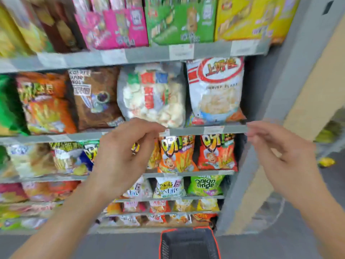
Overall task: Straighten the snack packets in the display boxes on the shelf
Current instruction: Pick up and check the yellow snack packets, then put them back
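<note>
Display boxes line the top shelf: a pink box (119, 28), a green box (181, 23) and a yellow box (248, 19), each with packets standing in it. Below them sit a white rice-cracker bag (153, 94) and a white shrimp-flake bag (216, 90). My left hand (123, 156) hangs in front of the grey shelf edge (188, 130), fingers loosely curled, holding nothing. My right hand (283, 157) is raised near the shelf's right end, fingers loosely bent and empty. Neither hand touches a packet.
Orange (175, 154) and red (216, 152) snack bags fill the shelf under my hands, with a green onion-rings bag (205, 185) lower down. A black basket with an orange rim (188, 243) stands on the floor. A grey upright (270, 109) borders the shelves on the right.
</note>
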Tool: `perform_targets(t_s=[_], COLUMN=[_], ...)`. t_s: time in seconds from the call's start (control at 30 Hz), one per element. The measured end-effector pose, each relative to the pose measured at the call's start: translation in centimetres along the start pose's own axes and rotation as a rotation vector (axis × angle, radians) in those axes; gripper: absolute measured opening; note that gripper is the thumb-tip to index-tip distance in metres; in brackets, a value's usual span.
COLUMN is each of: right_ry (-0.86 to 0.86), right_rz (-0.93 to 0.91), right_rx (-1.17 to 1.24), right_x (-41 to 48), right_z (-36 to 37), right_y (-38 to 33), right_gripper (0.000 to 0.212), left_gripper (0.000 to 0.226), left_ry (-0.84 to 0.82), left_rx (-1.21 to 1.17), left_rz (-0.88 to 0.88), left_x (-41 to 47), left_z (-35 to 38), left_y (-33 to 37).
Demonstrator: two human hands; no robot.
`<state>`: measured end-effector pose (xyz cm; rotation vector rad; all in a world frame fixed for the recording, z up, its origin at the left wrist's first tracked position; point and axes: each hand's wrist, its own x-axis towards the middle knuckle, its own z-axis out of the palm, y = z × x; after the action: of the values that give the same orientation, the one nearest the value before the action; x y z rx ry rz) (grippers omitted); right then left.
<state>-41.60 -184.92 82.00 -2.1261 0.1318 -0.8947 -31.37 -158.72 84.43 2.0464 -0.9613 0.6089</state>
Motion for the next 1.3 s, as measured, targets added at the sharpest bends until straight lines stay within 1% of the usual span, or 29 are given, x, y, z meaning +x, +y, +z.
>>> perform_targets(t_s=[0.1, 0.17, 0.27, 0.47, 0.6, 0.7, 0.73, 0.83, 0.9, 1.0, 1.07, 1.17, 1.23, 1.3], right_ry=[0.117, 0.150, 0.174, 0.180, 0.125, 0.132, 0.132, 0.087, 0.045, -0.017, -0.017, -0.003, -0.014, -0.023], right_rz=[-0.106, -0.170, -0.212, -0.294, -0.260, -0.284, -0.270, -0.153, -0.082, 0.015, 0.068, 0.114, 0.120, 0.111], right_rx=[0.042, 0.063, 0.032, -0.094, -0.150, -0.298, -0.340, -0.417, -0.499, -0.636, -0.678, -0.666, -0.643, -0.623], right_x=[4.7, 7.7, 11.4, 18.3, 21.5, 23.4, 24.3, 27.7, 29.6, 31.4, 32.1, 33.0, 33.3, 33.6], right_z=[-1.3, -2.1, -3.0, -4.4, -4.3, -3.5, -3.2, -2.6, -2.3, -1.8, -1.7, -1.6, -1.1, -0.5], right_y=[-1.6, -2.3, -2.7, -3.4, -3.7, -4.1, -4.4, -5.7, -5.9, -5.5, -5.3, -5.4, -5.6, -5.7], right_gripper=[0.026, 0.034, 0.040, 0.044, 0.048, 0.051, 0.053, 0.057, 0.059, 0.070, 0.067, 0.058, 0.056, 0.053], left_gripper=[0.024, 0.024, 0.027, 0.026, 0.027, 0.028, 0.029, 0.030, 0.034, 0.027, 0.026, 0.024, 0.021, 0.025], left_ry=[0.011, 0.035, 0.051, 0.085, 0.057, 0.075, 0.073, 0.067, 0.041, 0.044, 0.048, 0.057, 0.082, 0.130], left_rx=[0.060, 0.098, 0.141, 0.364, 0.500, 0.580, 0.619, 0.772, 0.861, 0.942, 0.949, 0.952, 0.935, 0.936], left_rz=[0.096, 0.145, 0.195, 0.284, 0.359, 0.364, 0.393, 0.558, 0.621, 0.694, 0.728, 0.780, 0.805, 0.819], left_x=[5.5, 8.6, 12.4, 19.5, 22.8, 24.8, 25.5, 27.1, 28.0, 29.1, 29.6, 30.3, 30.6, 30.7], left_z=[0.1, 0.7, 1.9, 3.5, 4.9, 5.3, 5.5, 7.0, 7.9, 8.2, 8.0, 7.6, 7.4, 7.0], left_y=[1.9, 2.8, 4.2, 5.7, 5.9, 5.7, 5.7, 5.6, 5.5, 4.3, 3.4, 2.8, 2.7, 2.4])
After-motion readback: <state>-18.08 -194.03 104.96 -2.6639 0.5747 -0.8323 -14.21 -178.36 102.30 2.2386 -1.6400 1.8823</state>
